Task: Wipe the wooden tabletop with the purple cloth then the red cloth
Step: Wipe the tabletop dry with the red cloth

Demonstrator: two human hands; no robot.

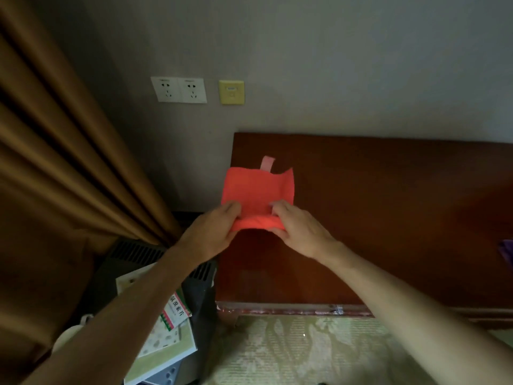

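Note:
The red cloth, with a pale pink hanging loop at its far edge, is held above the left end of the dark wooden tabletop. My left hand pinches its near left edge. My right hand pinches its near right edge, and the near edge is folded between them. A corner of the purple cloth shows on the tabletop at the right frame edge.
A brown curtain hangs at the left. Wall sockets and a yellow plate are on the wall behind. A dark heater with books and a box stands left of the table. A patterned mat lies in front.

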